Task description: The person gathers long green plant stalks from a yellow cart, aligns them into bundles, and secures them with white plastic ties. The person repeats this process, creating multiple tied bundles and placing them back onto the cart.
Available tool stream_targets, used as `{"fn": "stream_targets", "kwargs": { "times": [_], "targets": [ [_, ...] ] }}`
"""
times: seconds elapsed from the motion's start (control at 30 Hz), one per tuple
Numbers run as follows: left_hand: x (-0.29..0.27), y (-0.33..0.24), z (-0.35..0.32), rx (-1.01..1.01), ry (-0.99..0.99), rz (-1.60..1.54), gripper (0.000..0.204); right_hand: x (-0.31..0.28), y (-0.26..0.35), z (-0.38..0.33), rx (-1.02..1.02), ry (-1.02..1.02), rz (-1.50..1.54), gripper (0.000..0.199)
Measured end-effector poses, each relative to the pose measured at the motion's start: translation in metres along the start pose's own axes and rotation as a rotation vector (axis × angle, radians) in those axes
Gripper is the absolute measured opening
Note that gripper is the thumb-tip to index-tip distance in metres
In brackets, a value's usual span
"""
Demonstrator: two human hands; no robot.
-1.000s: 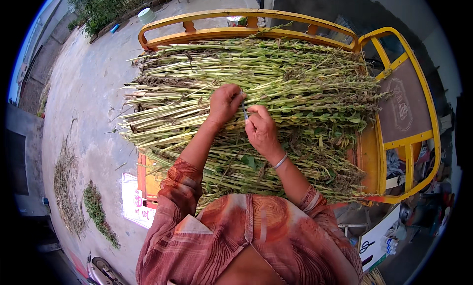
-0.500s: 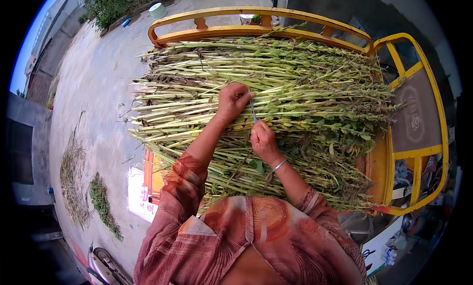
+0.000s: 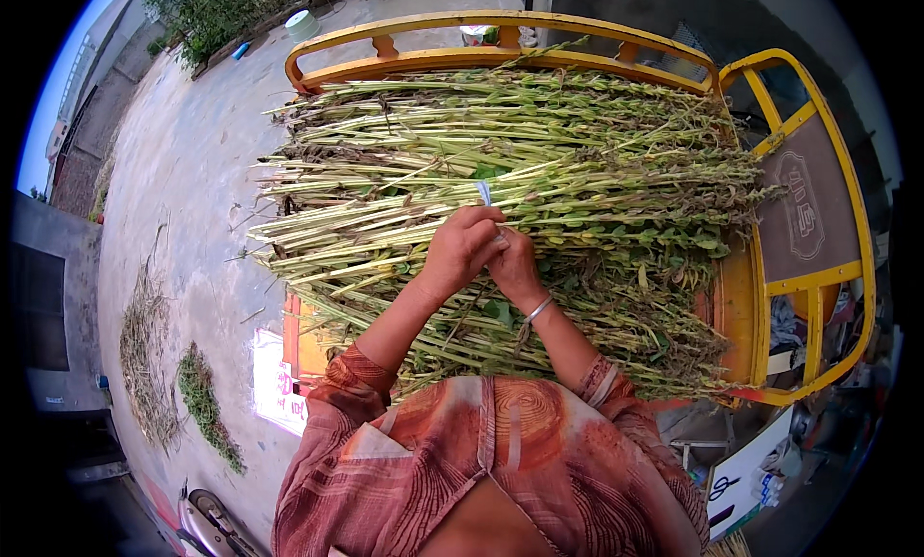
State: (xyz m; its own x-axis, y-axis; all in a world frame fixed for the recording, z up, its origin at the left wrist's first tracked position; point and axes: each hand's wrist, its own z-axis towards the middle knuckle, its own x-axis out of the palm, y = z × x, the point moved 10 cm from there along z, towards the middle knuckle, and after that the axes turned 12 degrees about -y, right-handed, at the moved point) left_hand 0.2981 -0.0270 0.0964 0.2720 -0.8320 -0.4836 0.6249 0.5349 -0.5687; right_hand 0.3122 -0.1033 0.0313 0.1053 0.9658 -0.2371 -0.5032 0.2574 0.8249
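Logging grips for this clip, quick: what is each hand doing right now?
Left hand: closed around a thin pale strip over the stalk pile.
Right hand: closed, pressed against the left hand; what it grips cannot be told.

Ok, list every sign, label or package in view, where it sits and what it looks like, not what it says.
White rectangular printed panel: on the cart's left side, below the stalks, with red marks.
Brown panel with a pale oval emblem: inside the yellow cart frame, at right.
White board with dark marks: lower right, leaning by the cart.
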Motion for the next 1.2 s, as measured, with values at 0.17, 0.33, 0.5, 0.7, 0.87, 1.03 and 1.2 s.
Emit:
{"fn": "stream_targets", "kwargs": {
  "times": [0.17,0.33,0.5,0.7,0.87,1.03,1.2],
  "targets": [
    [0.019,0.046,-0.018,-0.373,0.318,-0.312,0.032,-0.001,-0.018,-0.001,0.098,0.024,0.048,0.019],
    [0.025,0.058,-0.007,-0.338,0.382,-0.294,0.032,0.009,-0.053,-0.011,0.420,0.120,0.331,0.028],
    [0.021,0.060,-0.010,-0.370,0.220,-0.216,0.026,0.013,-0.052,-0.011,0.659,0.148,0.587,0.034],
    [0.024,0.040,0.003,-0.096,0.160,0.049,0.021,0.011,-0.053,-0.012,0.658,0.175,0.602,0.037],
    [0.025,0.066,-0.006,-0.370,0.065,-0.099,0.011,0.008,-0.048,-0.012,0.653,0.146,0.666,0.037],
    [0.032,0.107,-0.019,-0.664,0.034,-0.399,0.007,-0.015,-0.020,-0.012,0.296,-0.062,0.402,0.023],
    [0.020,0.087,-0.012,-0.387,0.057,-0.174,0.009,-0.016,-0.014,0.011,0.279,-0.116,0.321,0.026]
  ]
}}
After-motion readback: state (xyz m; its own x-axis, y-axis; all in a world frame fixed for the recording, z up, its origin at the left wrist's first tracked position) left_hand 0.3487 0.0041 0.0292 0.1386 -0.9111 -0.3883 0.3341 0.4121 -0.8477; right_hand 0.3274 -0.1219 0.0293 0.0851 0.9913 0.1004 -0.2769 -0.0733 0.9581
